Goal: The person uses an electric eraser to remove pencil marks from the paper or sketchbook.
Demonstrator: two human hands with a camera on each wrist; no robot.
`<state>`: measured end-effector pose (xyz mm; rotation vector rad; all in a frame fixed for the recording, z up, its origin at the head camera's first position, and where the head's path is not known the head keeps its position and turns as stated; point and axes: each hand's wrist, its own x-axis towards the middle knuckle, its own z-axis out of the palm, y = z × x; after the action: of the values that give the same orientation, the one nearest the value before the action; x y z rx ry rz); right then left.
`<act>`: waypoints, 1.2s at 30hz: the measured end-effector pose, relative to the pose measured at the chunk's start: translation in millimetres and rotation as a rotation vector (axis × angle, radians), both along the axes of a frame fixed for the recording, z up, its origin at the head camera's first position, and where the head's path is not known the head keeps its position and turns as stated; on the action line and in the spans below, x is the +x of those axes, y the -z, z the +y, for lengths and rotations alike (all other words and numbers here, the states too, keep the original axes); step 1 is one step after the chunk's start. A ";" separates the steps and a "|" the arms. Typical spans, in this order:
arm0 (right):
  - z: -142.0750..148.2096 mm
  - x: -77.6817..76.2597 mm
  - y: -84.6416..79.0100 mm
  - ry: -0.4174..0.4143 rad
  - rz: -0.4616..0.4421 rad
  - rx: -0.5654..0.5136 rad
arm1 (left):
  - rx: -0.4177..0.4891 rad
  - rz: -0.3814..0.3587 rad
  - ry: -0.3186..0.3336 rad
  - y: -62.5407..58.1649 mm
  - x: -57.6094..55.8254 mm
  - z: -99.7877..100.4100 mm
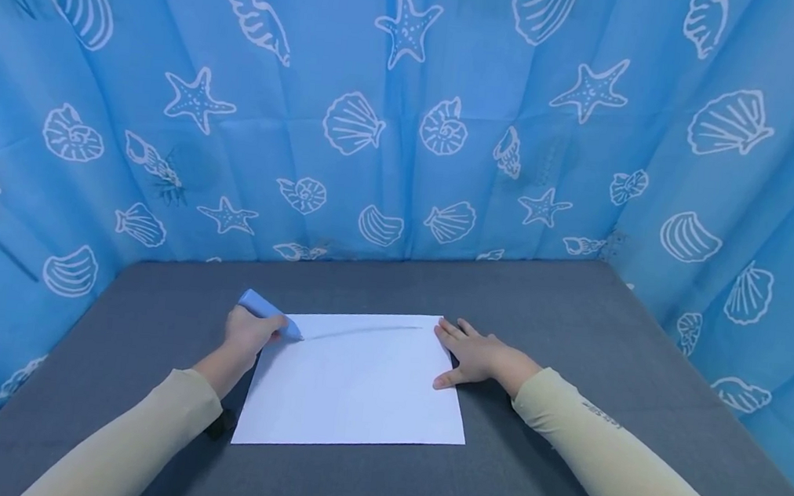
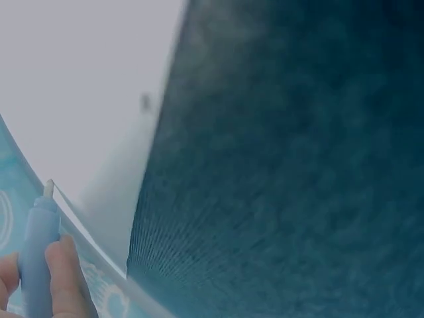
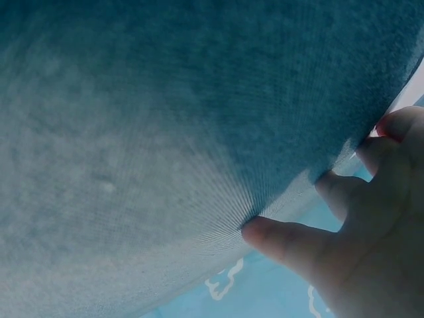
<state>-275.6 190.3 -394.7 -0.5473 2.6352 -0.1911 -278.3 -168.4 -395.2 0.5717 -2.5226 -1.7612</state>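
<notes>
The white sheet lay flat on the grey counter, with the blue curtain beyond its far edge. The left hand gripped a blue marker, fingers and thumb pinched about the barrel, tip pointing right over the sheet's far left part; contact with the surface could not be told for certain. A faint grey line ran from near the tip toward the far right corner. The right hand rested with fingers spread across the sheet's right edge, holding nothing. Step in hand, as judged: marking the far part while the sheet was braced. The next move seemed to call for a steady tip, light pressure and the sheet kept from sliding.
</notes>
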 end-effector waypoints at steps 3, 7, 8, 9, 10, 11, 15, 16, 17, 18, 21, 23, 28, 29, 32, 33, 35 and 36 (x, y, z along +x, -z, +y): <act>-0.2 0.0 0.8 -0.013 0.003 -0.007 | -0.006 0.004 -0.002 -0.2 1.4 0.8; -0.3 0.4 1.5 -0.034 -0.001 -0.018 | -0.036 -0.010 0.007 -0.1 4.6 0.9; -0.2 0.4 1.7 -0.036 -0.001 -0.016 | -0.041 -0.013 0.011 -0.1 4.8 0.5; -0.2 0.4 1.7 -0.036 0.003 -0.013 | -0.039 -0.011 0.011 -0.1 4.8 0.0; -0.3 0.4 1.7 -0.034 0.006 -0.011 | -0.036 -0.007 0.008 0.0 4.4 -0.8; -0.4 0.4 1.6 -0.035 0.008 -0.009 | -0.029 -0.001 0.005 -0.1 3.9 -1.7; -0.8 1.0 0.9 -0.032 0.011 -0.005 | -0.024 -0.007 0.011 -0.7 4.4 -1.6; -0.8 1.2 0.6 -0.031 0.009 -0.007 | -0.024 -0.010 0.017 -1.0 5.0 -1.1; -0.8 1.5 0.5 -0.030 0.008 -0.007 | -0.024 -0.011 0.024 -1.4 5.5 -0.5; -0.9 1.6 0.6 -0.030 0.009 -0.005 | -0.025 -0.012 0.028 -1.6 6.1 -0.3; -0.8 1.6 1.2 -0.034 0.012 -0.004 | -0.008 -0.011 0.023 -1.8 5.4 -2.2; -0.6 1.3 2.0 -0.035 0.016 -0.004 | 0.000 -0.015 0.028 -1.7 4.2 -4.0; 1.5 0.5 2.8 -0.028 0.021 -0.011 | 0.029 -0.045 0.049 -2.2 2.9 -4.5; 1.8 0.5 3.0 -0.028 0.020 -0.013 | 0.039 -0.048 0.052 -2.5 2.9 -4.3; 2.4 0.4 2.8 -0.029 0.016 -0.019 | 0.058 -0.053 0.057 -3.4 2.8 -3.7; 2.5 0.3 2.9 -0.029 0.015 -0.020 | 0.062 -0.052 0.058 -3.6 2.7 -3.5; 2.7 0.0 2.9 -0.031 0.015 -0.021 | 0.060 -0.050 0.058 -3.9 2.1 -3.1; 2.8 -0.2 2.9 -0.033 0.015 -0.021 | 0.056 -0.048 0.060 -4.0 1.8 -3.0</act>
<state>-275.8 193.1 -397.6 -0.6008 2.6391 -0.2054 -276.5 -171.4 -391.2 0.5537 -2.5551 -1.8662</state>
